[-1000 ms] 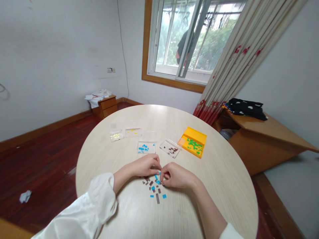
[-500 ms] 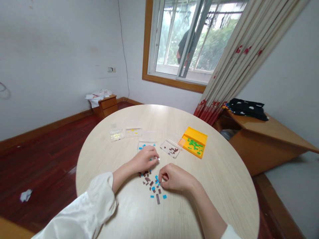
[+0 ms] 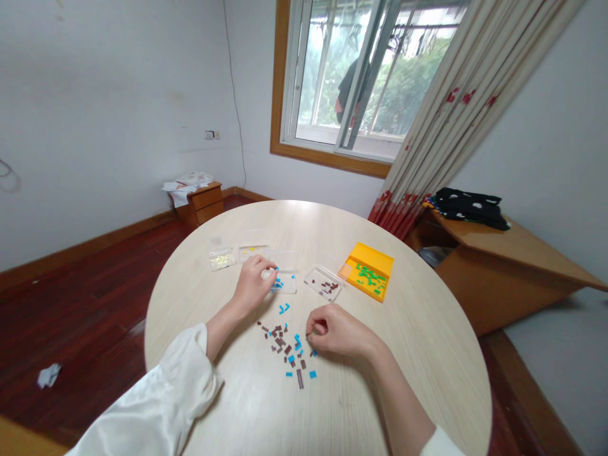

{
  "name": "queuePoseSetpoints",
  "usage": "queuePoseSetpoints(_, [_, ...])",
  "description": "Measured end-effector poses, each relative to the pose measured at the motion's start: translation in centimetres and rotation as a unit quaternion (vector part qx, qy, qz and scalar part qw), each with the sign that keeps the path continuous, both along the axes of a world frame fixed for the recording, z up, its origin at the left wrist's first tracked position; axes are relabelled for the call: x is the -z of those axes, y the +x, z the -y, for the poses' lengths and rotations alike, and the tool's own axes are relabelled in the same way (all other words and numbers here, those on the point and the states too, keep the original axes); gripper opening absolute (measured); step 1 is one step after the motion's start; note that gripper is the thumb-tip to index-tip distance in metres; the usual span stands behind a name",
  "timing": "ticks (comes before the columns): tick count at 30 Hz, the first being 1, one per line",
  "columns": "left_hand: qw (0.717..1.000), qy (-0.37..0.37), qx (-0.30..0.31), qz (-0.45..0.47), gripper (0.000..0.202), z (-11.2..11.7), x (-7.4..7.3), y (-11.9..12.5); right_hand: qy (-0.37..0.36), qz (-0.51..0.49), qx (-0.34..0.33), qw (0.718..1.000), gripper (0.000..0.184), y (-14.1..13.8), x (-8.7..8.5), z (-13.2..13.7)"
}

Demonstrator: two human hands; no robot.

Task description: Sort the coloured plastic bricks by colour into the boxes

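My left hand [image 3: 255, 278] is over the near left edge of a clear plastic box [image 3: 289, 291] with small blue toy bricks [image 3: 278, 285] in it. Its thumb and index finger pinch a small blue brick [image 3: 277, 269]. Beside a loose pile of brown bricks [image 3: 280, 342] and blue bricks [image 3: 297, 342], my right hand [image 3: 338, 329] rests low over the table with its fingertips pressed together. Whatever they hold, if anything, is too small to make out. A longer brown brick [image 3: 300, 379] lies at the pile's near end.
On the round table [image 3: 228, 405] stand a clear box of dark red-brown bricks [image 3: 311, 282], a yellow case [image 3: 373, 255] of green bricks, a box with yellow pieces [image 3: 247, 256] and one with pale pieces [image 3: 222, 269]. A window [image 3: 351, 95] is behind.
My left hand has moved away and left from above the pile to the box of blue bricks, uncovering blue bricks on the table. My right hand has shifted slightly right.
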State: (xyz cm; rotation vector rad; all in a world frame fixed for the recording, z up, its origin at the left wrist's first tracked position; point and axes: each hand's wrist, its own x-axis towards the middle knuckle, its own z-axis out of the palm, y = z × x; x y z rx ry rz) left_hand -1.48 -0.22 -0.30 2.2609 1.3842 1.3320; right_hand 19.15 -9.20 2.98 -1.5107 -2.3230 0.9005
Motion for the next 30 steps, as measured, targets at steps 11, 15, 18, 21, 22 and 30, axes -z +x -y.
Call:
queuePoseSetpoints(11, [0.999, -0.010, -0.029, -0.031, 0.014, 0.1, -0.2, -0.1, 0.335, -0.106, 0.086, 0.932, 0.009, 0.9, 0.0, -0.9])
queuePoseSetpoints(15, [0.997, -0.043, -0.015, -0.064, 0.026, 0.7, -0.7, 0.3, 0.446, -0.101, 0.171, 0.873, 0.010, 1.4, 0.3, -1.4])
queuePoseSetpoints(18, [0.997, -0.041, -0.007, -0.066, 0.027, 0.9, -0.9, 0.5, 0.458, -0.081, 0.250, 0.849, 0.014, 1.7, 0.6, -1.6])
queuePoseSetpoints(21, [0.997, -0.041, 0.002, -0.060, 0.027, 1.1, -1.0, 0.7, 0.451, -0.055, 0.301, 0.839, 0.018, 2.0, 1.0, -1.9])
queuePoseSetpoints(22, [0.997, -0.044, 0.005, -0.058, 0.027, 1.1, -1.1, 0.7, 0.449, -0.048, 0.312, 0.836, 0.020, 2.1, 1.2, -2.0])
queuePoseSetpoints(30, [0.991, -0.054, 0.095, -0.081, 0.027, 1.6, -1.5, 0.7, 0.414, -0.059, 0.304, 0.856, 0.023, 2.4, 1.8, -2.4])
